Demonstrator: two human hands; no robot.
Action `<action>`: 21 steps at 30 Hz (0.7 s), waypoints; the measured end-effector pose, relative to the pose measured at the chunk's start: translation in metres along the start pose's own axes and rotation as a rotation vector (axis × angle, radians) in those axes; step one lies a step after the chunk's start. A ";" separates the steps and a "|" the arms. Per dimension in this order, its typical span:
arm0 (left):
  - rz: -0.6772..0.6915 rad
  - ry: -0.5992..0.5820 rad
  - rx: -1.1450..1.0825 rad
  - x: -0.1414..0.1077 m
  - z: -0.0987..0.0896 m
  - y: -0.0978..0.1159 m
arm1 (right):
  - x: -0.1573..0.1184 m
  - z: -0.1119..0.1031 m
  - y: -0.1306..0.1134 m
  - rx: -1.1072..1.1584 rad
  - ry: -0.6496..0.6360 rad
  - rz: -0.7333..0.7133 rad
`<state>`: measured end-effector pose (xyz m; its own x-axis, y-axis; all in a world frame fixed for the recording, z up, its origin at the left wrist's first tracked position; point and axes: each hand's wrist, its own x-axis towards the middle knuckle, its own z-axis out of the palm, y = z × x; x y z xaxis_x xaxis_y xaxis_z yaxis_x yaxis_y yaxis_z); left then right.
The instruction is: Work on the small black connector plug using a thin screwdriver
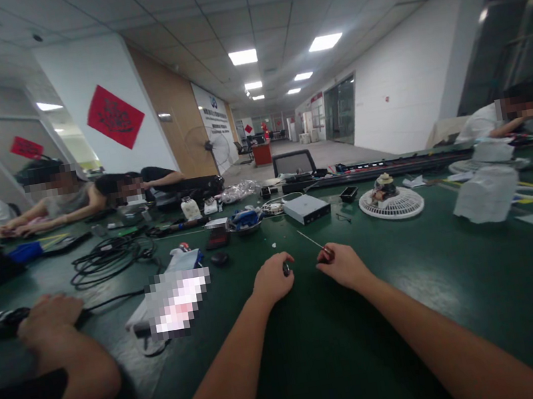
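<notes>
My right hand (345, 266) is closed around the handle of a screwdriver (311, 241). Its thin metal shaft points up and to the left, away from me. A little to the left, my left hand (272, 279) curls its fingers around a small dark object (286, 268), too small to name. The two hands are apart, over the dark green tabletop (314, 340). Beyond them stands a grey box-shaped device (307, 208), with a small black tray (349, 194) to its right. A white round fan grille (391, 204) with a motor on it lies farther right.
A black mouse (220, 259) lies left of my hands, near a white device with a blurred screen (181, 300). Coiled black cable (104, 260) spreads farther left. A co-worker's arm (72, 378) rests at the left edge. Translucent wrapped objects (486, 195) stand at right.
</notes>
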<state>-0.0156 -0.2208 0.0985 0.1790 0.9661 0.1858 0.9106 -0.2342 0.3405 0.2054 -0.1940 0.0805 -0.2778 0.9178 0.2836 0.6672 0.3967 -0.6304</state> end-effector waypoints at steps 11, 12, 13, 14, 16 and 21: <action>0.227 0.020 -0.049 -0.001 0.004 0.014 | 0.003 0.009 -0.002 0.351 0.041 -0.074; 0.223 0.020 -0.047 0.000 0.004 0.012 | 0.003 0.009 -0.003 0.366 0.039 -0.088; 0.219 0.017 -0.044 0.001 0.005 0.011 | 0.002 0.009 -0.003 0.374 0.036 -0.100; 0.218 0.011 -0.041 0.002 0.005 0.009 | 0.002 0.009 -0.004 0.379 0.031 -0.110; 0.224 -0.009 -0.037 0.002 0.005 0.008 | 0.001 0.010 -0.004 0.385 0.013 -0.124; 0.284 -0.052 -0.042 0.001 0.004 0.013 | 0.001 0.016 -0.003 0.394 -0.033 -0.114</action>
<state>-0.0018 -0.2226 0.0991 0.4448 0.8650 0.2321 0.8049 -0.4998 0.3199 0.1921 -0.1943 0.0707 -0.3612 0.8648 0.3487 0.3164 0.4654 -0.8266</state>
